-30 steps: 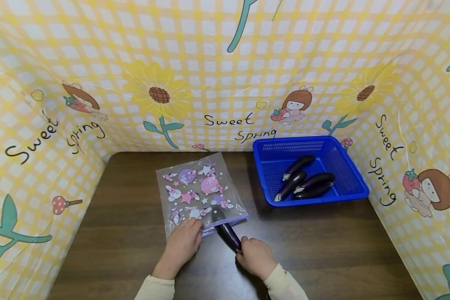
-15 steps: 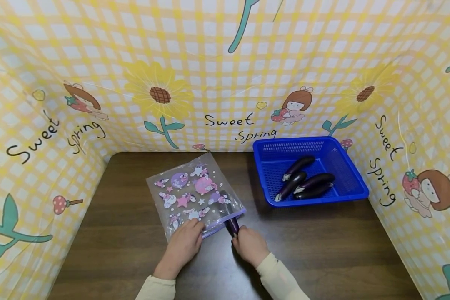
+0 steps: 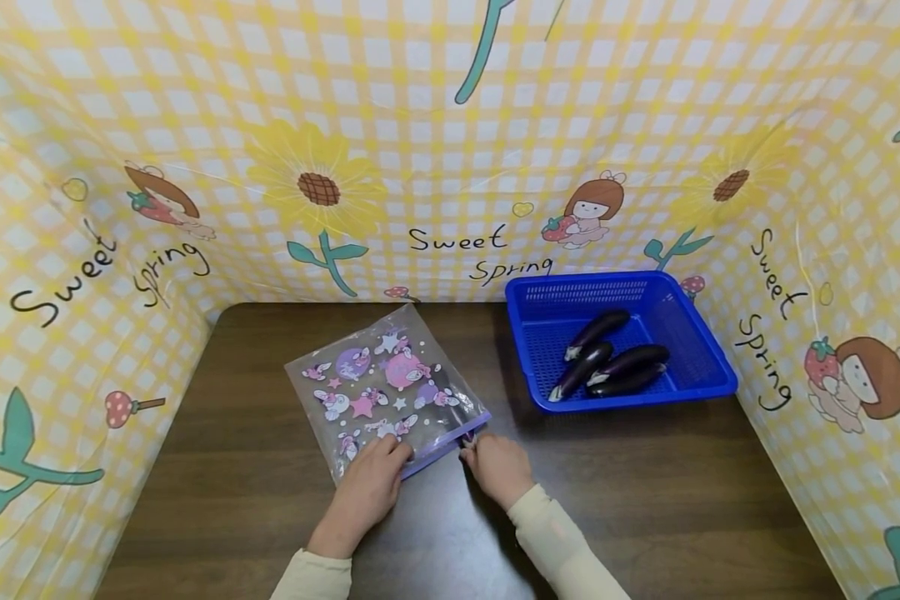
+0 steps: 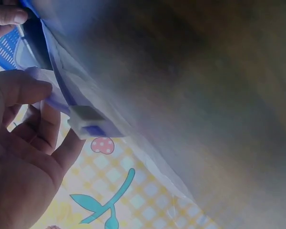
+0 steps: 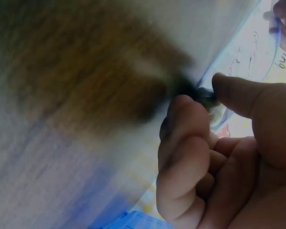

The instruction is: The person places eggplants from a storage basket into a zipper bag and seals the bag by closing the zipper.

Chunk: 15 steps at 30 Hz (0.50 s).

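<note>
Loading of a clear printed bag point(image 3: 360, 404), lower centre of the head view. The left hand point(image 3: 372, 479) pinches the bag's purple-edged mouth between thumb and fingers; in the left wrist view a pale slider point(image 4: 88, 119) sits just beside them. The right hand point(image 3: 501, 468), to its right, pinches an eggplant point(image 3: 462, 410) by the stem end, thumb against curled fingers. The eggplant's body lies inside the bag, along its right side, with the stem at the mouth. The step appears to be insertion, nearly complete. The next move calls for a last push past the edge, then releasing the stem while the left hand keeps the mouth parted. Right of centre, a blue basket point(image 3: 622, 407) holds four more eggplants point(image 3: 583, 371).
</note>
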### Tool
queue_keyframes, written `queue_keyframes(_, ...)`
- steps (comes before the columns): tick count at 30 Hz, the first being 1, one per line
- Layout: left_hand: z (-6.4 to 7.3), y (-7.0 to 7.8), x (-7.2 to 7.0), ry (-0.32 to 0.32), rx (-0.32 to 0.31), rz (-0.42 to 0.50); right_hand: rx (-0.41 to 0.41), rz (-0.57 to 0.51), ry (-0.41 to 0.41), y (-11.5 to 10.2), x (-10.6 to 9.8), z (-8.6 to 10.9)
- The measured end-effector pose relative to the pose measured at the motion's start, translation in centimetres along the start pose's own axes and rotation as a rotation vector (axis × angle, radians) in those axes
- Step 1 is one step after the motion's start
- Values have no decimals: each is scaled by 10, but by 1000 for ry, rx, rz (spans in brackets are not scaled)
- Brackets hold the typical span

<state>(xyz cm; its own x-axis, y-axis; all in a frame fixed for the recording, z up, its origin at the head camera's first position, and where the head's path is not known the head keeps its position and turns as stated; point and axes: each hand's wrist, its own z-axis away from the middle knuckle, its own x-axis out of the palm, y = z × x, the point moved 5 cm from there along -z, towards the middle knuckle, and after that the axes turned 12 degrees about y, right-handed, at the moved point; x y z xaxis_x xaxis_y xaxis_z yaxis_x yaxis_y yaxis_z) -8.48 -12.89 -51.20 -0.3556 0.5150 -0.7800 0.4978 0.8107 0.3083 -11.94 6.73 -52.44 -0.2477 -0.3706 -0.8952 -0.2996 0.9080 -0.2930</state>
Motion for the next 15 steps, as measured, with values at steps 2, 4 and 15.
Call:
queue_keyframes(2, 1, -1, 2, -5, 1, -14, 6, -7, -38, 2, 3, -1)
queue_keyframes(4, 2, -2, 3, -25, -12, -29, 6, -16, -71, 2, 5, -1)
queue_keyframes(15, 2, -7, 10, -157, -134, -84, -58, -43, -86, -7, 1, 3)
